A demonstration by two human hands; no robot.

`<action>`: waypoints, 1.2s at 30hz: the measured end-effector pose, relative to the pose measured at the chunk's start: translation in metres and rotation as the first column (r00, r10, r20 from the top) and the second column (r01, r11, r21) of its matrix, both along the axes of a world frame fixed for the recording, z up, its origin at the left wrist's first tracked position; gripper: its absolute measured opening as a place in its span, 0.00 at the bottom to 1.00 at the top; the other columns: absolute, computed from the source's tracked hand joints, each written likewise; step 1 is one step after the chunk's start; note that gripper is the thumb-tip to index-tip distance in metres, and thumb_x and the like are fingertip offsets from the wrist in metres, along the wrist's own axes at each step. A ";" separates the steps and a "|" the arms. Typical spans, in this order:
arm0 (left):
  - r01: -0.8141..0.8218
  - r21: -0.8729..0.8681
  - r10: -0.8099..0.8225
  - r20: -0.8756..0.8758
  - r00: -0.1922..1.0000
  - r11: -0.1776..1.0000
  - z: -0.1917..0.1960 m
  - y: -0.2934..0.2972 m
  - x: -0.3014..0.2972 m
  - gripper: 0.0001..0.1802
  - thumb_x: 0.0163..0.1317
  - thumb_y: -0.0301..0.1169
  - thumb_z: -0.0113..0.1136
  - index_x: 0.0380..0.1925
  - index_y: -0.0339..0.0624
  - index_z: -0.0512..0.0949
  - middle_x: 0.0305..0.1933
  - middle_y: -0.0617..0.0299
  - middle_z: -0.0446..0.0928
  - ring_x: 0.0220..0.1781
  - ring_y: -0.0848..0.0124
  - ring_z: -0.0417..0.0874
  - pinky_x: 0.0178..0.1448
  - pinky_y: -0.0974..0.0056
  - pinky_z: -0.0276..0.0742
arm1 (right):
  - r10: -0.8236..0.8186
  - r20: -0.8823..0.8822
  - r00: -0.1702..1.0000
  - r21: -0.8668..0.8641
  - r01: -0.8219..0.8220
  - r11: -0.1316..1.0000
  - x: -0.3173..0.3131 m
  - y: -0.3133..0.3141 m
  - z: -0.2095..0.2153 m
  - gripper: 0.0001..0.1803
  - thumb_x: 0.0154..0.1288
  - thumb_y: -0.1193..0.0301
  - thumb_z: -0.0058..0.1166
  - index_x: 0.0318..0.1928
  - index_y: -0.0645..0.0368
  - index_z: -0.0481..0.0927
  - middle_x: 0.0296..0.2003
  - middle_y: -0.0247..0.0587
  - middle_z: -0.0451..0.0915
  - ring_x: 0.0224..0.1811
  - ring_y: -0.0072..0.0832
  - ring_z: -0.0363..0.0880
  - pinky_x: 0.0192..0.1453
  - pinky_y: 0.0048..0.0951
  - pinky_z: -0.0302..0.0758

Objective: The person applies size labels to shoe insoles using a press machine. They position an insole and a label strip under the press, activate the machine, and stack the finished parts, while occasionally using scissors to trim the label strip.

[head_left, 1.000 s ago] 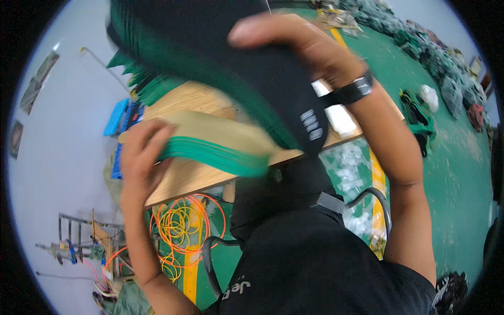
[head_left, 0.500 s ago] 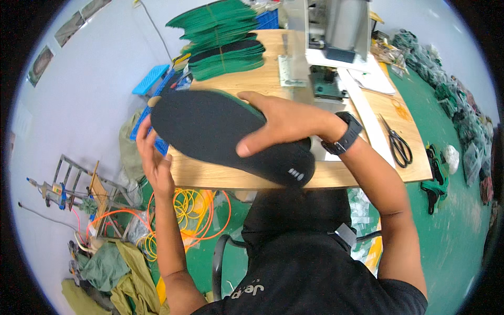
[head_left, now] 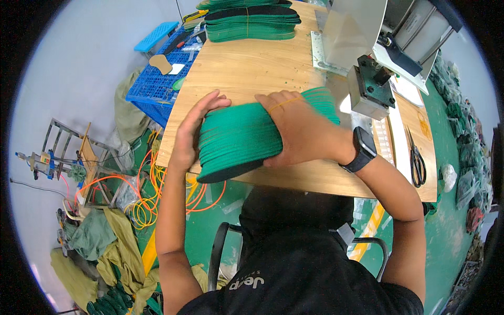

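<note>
Fingers (head_left: 286,100) of the right hand (head_left: 307,131) are curling over the top of a thick stack of green insoles (head_left: 247,131), pressing down on it and grasping it from above. Fingers of the left hand (head_left: 191,131) are wrapping around the stack's left end, gripping it from the side, with the thumb lying along the near edge. Both hands are holding the stack between them.

That stack is lying on its side at the near edge of the wooden counter (head_left: 252,68), its lower end, where a black sole face is showing, hanging slightly over the edge. A yellow rubber band (head_left: 286,102) is running across the stack just beside the right hand's knuckles. A black wristwatch (head_left: 362,149) is sitting on the right wrist.

A second pile of green insoles (head_left: 249,21) is resting at the far end of the counter, well apart from the hands. A grey press machine (head_left: 367,47) is standing on the counter to the right, and black scissors (head_left: 417,160) are lying near the right edge. A blue crate (head_left: 157,84) is sitting beside the counter's left side, and orange cable (head_left: 152,194) is coiling on the green floor below.
</note>
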State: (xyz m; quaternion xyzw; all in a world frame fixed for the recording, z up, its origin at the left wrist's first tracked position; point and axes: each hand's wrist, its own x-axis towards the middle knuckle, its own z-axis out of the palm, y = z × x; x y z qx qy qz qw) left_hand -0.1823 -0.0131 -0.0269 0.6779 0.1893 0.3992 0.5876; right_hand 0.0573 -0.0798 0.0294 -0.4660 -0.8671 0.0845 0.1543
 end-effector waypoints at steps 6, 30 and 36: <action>-0.102 0.522 0.192 -0.121 0.974 0.847 -0.005 -0.021 -0.008 0.50 0.42 0.43 0.70 0.66 0.39 0.59 0.71 0.48 0.55 0.74 0.53 0.50 0.74 0.54 0.47 | -0.023 -0.045 0.999 0.145 0.029 0.989 -0.007 0.003 -0.004 0.58 0.36 0.53 0.71 0.62 0.74 0.56 0.52 0.61 0.68 0.58 0.51 0.65 0.64 0.42 0.59; 0.372 -0.566 -0.403 0.076 0.912 0.735 0.037 -0.150 0.119 0.15 0.64 0.33 0.53 0.44 0.33 0.68 0.43 0.49 0.74 0.42 0.67 0.77 0.44 0.65 0.75 | 0.212 -0.933 0.292 0.001 -0.584 0.812 0.025 -0.175 -0.008 0.50 0.37 0.52 0.72 0.58 0.66 0.64 0.54 0.45 0.60 0.64 0.38 0.51 0.69 0.36 0.44; 0.357 -0.669 -0.432 0.059 0.900 0.652 0.034 -0.174 0.147 0.13 0.63 0.32 0.55 0.41 0.34 0.68 0.42 0.50 0.73 0.40 0.68 0.77 0.41 0.66 0.75 | 0.114 -0.976 0.186 -0.001 -0.525 0.851 0.050 -0.193 -0.023 0.50 0.37 0.52 0.72 0.58 0.66 0.64 0.55 0.47 0.60 0.64 0.39 0.52 0.69 0.36 0.45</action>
